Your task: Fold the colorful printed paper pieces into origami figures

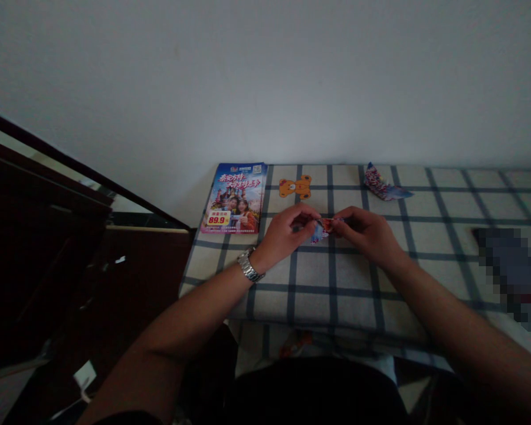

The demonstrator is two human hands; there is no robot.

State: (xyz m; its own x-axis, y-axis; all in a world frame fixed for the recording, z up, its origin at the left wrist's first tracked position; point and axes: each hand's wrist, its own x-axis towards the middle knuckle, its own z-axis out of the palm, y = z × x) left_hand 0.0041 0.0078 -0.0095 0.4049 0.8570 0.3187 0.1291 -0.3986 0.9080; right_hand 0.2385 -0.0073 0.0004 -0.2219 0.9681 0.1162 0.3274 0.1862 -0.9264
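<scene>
Over the middle of the checked tablecloth (274, 298), my left hand (289, 227) and my right hand (367, 233) meet at a small folded piece of printed paper (319, 231). Both hands are closed, pinching it between thumb and fingers from opposite sides. The paper shows blue, white and reddish print; its exact folded shape is partly hidden by my fingers. A metal-band watch (249, 265) is on my left wrist. Just beyond my left hand is a brown bear figure (295, 187) on the cloth.
A stack of printed flyers (236, 200) lies at the table's left corner. Farther back to the right rests a folded, colourful paper piece (384, 184). A blurred-out dark object (515, 271) is at the right. Dark wooden furniture (35, 248) stands left, and a pale wall (292, 82) rises behind.
</scene>
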